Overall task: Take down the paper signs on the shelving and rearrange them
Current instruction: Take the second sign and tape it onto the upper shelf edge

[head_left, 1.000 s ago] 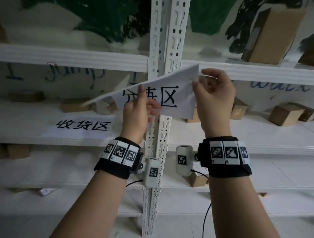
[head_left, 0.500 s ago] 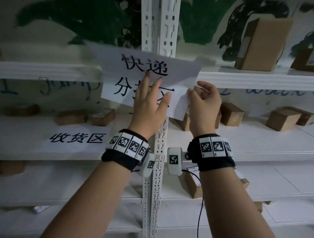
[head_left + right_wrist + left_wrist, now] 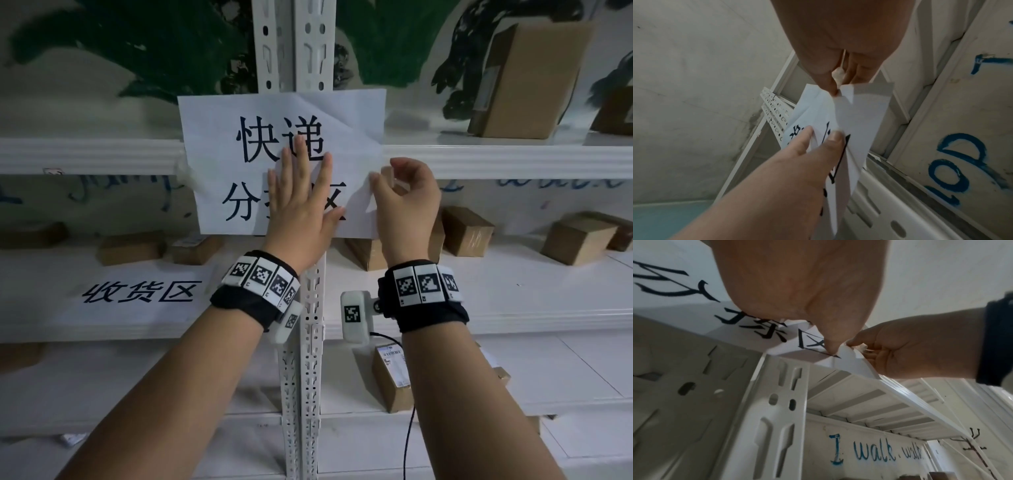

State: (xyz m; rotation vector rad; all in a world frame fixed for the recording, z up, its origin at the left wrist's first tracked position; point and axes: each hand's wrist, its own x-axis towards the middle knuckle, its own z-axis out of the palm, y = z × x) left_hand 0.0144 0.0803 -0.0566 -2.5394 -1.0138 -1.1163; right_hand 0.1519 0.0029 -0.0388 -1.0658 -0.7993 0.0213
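A white paper sign [image 3: 219, 164] with large black characters lies flat against the white upright post [image 3: 294, 44] and the shelf beam [image 3: 85, 156]. My left hand [image 3: 301, 198] presses on its middle with straight, spread fingers. My right hand [image 3: 387, 185] pinches the sign's right edge [image 3: 840, 97] between thumb and forefinger, and the paper buckles there. A second sign [image 3: 137, 291] with black characters lies flat on the shelf below, at the left. In the left wrist view the left hand's thumb [image 3: 831, 344] rests on the sign [image 3: 684, 293] beside the right hand [image 3: 906, 350].
Cardboard boxes stand on the shelves: a tall one [image 3: 527, 78] at upper right, several small ones [image 3: 466, 233] on the middle shelf, one [image 3: 390, 380] lower down. A cable [image 3: 409, 428] hangs from the right wrist. The wall [image 3: 879, 449] behind bears blue writing.
The sign has gone from held up loosely and tilted to flat against the post and beam. My left hand's fingers have straightened onto it, and my right hand has shifted to its right edge.
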